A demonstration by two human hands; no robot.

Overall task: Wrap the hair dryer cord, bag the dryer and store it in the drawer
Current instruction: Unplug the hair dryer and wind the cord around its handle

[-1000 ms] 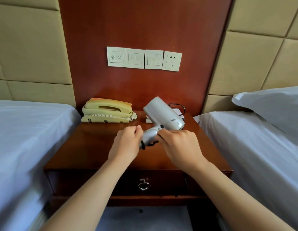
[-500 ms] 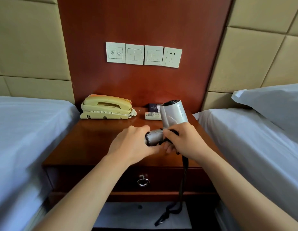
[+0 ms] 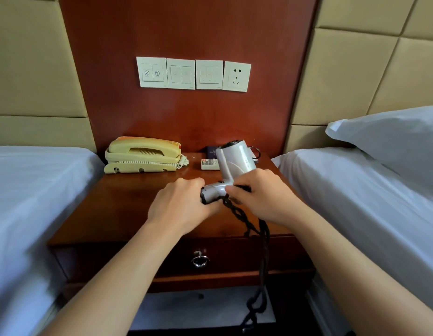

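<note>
A silver hair dryer (image 3: 236, 163) is held above the wooden nightstand (image 3: 128, 207), its barrel pointing up and away. My left hand (image 3: 181, 204) grips the end of its handle. My right hand (image 3: 261, 195) grips the dryer where handle meets barrel and pinches the black twisted cord (image 3: 263, 258) there. The cord hangs over the nightstand's front edge, past the shut drawer (image 3: 234, 258) with its metal ring pull (image 3: 200, 260), down toward the floor. No bag is in view.
A cream telephone (image 3: 142, 154) stands at the back left of the nightstand, a small remote (image 3: 209, 164) and a dark booklet (image 3: 211, 151) behind the dryer. White beds (image 3: 28, 190) flank both sides, with a pillow (image 3: 392, 137) on the right. Wall switches and a socket (image 3: 236, 76) sit above.
The dryer's barrel has turned from lying sideways to pointing up. The cord has dropped loose from the handle and now hangs over the nightstand's front. Both hands keep their hold.
</note>
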